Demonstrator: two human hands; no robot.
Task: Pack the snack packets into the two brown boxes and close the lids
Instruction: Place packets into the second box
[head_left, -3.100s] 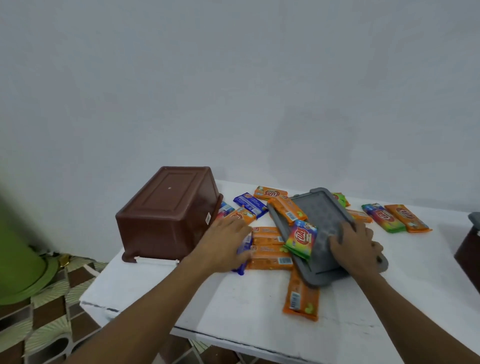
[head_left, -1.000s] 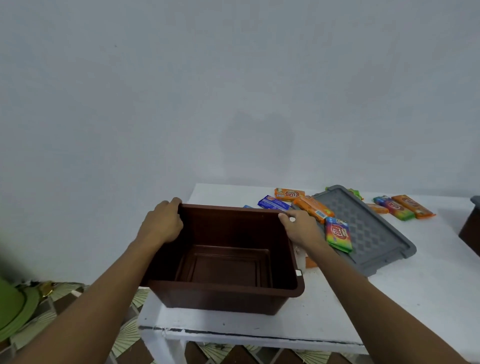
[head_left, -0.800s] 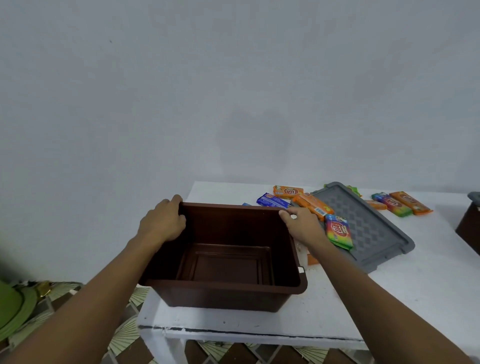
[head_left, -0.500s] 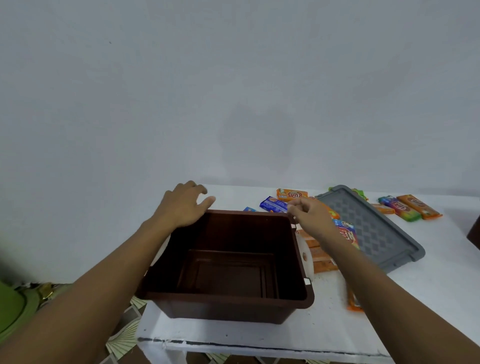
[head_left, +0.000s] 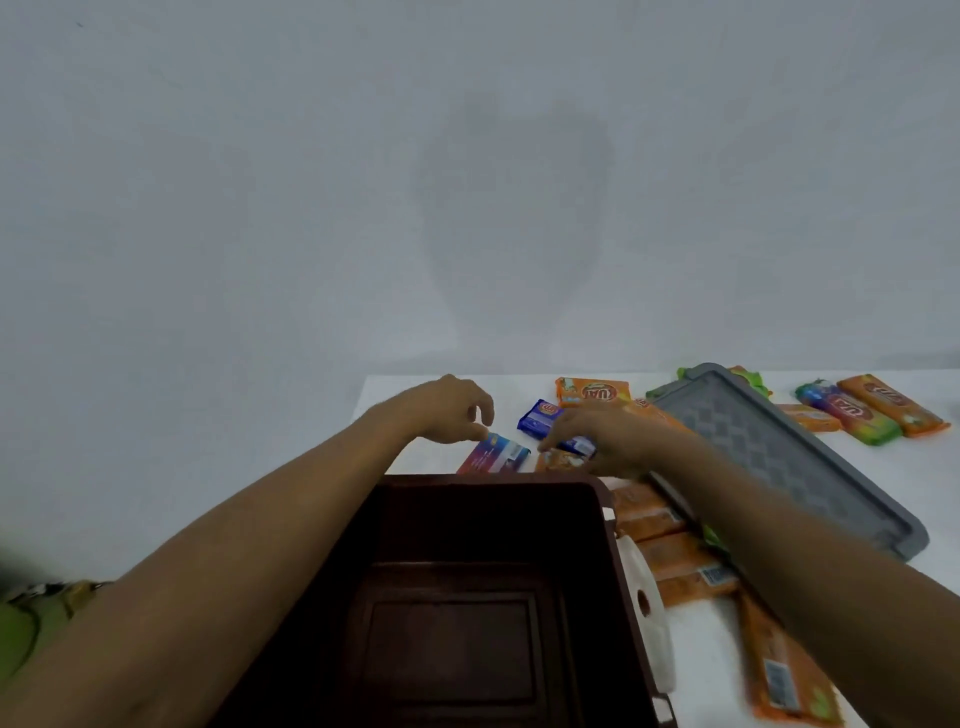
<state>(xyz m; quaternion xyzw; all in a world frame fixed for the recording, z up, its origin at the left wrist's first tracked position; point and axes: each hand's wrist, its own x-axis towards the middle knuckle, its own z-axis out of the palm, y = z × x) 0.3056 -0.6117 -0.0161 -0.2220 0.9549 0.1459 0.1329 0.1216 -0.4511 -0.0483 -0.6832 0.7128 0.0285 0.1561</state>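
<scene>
The brown box (head_left: 467, 597) is standing upright and open at the near left of the white table (head_left: 857, 493), with nothing in it, and both hands have just let go of its rim, which they were gripping a second ago. They are now reaching past its far wall to the snack packets. The left hand (head_left: 452, 410) is curling its fingers, and the tips are closing on a corner of the blue-and-red packet (head_left: 493, 454) just beyond the box. The right hand (head_left: 608, 431) is lying over an orange packet (head_left: 561, 460) beside it, but blur is hiding whether its fingers are gripping it. Positioning the box seems finished and the filling is only beginning. Further beyond the box a blue packet (head_left: 537, 415) and another orange one (head_left: 592, 391) are lying flat. Right of the box, more orange packets (head_left: 654, 519) are lying in a row against its wall. The grey lid (head_left: 779, 457) is lying past them, with several more packets (head_left: 857, 410) beyond it. A second box is not showing. A plain pale wall (head_left: 467, 182) is rising behind the table, and something green (head_left: 21, 634) is sitting low to the box's left.
</scene>
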